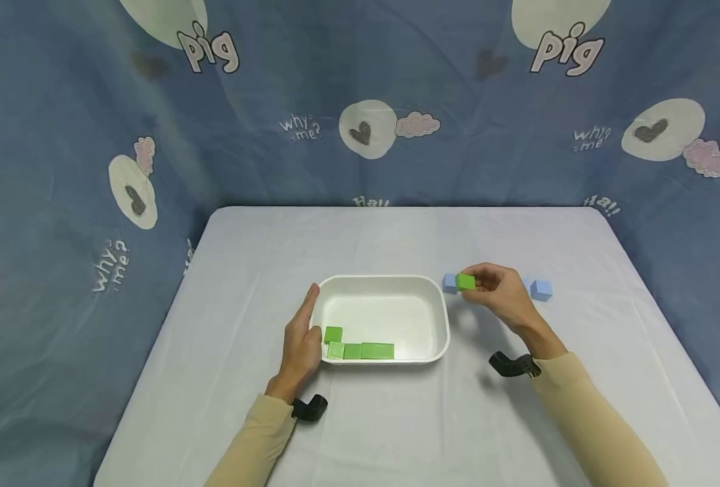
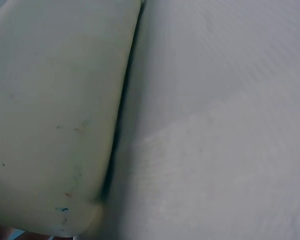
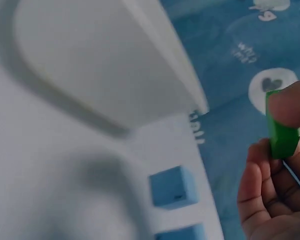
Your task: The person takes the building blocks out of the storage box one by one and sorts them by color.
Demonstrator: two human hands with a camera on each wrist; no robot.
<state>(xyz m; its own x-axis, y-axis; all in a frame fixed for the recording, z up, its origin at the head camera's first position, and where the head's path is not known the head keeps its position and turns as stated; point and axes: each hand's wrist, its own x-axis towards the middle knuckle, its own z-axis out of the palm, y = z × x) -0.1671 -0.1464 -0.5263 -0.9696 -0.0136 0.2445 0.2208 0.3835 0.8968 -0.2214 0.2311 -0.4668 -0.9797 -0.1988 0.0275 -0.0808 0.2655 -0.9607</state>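
A white tray (image 1: 390,318) stands in front of me with several green blocks (image 1: 377,351) along its near left side. My left hand (image 1: 302,348) holds the tray's left edge, its thumb at the rim and a finger stretched along the side. Only bits of those fingers show below the tray wall (image 2: 55,120) in the left wrist view. Just right of the tray, above the table, my right hand (image 1: 499,294) pinches a green block (image 1: 465,282) between thumb and fingers; the right wrist view shows the same green block (image 3: 282,130) held apart from anything else.
One blue block (image 1: 449,283) appears beside the held green block, near the tray's right end. Another blue block (image 1: 541,290) lies right of my hand, partly next to one hidden behind it. A white cloth covers the table (image 1: 390,433); a printed blue curtain (image 1: 275,169) hangs behind.
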